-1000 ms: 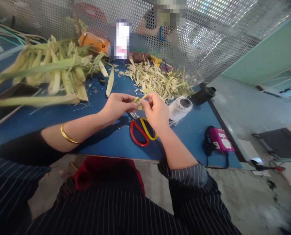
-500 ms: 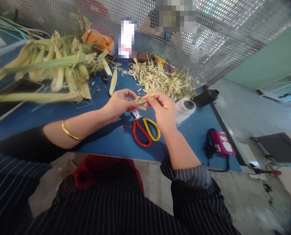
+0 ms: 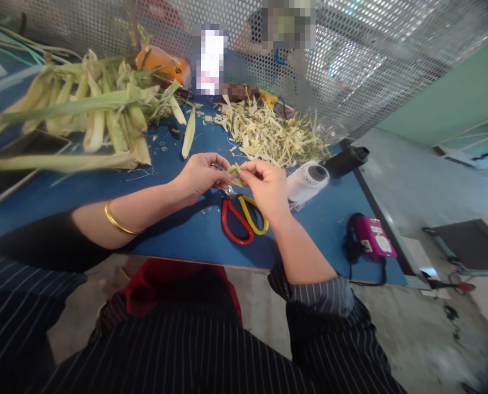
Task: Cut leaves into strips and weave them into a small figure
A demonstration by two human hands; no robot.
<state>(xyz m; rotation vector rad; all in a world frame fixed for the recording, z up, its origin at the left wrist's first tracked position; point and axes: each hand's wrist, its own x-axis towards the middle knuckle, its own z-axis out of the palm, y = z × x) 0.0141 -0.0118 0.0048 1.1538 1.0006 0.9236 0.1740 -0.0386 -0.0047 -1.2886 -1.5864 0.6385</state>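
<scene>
Between my two hands is a small pale-green strip of corn husk (image 3: 234, 170), partly hidden by the fingers. My left hand (image 3: 205, 174) pinches it from the left, thumb against fingers. From the right, my right hand (image 3: 266, 183) grips it with thumb and forefinger, the fingertips of both hands nearly meeting. Just below lie scissors (image 3: 238, 221) with one red and one yellow handle; the hands cover their blades. Beyond the hands sits a loose heap of shredded husk (image 3: 271, 131), and a single husk piece (image 3: 189, 134) lies left of it.
Long corn husks (image 3: 100, 109) are piled at left over a dark flat tray or screen (image 3: 26, 158). A white thread cone (image 3: 307, 183), a black cylinder (image 3: 346, 163) and a magenta box (image 3: 377, 236) with a cable stand at right. Perforated metal mesh (image 3: 350, 65) borders the table's back.
My right hand has shifted slightly left and down, closer to my left hand, and its fingers have drawn together over the husk strip. My left hand stays almost in place.
</scene>
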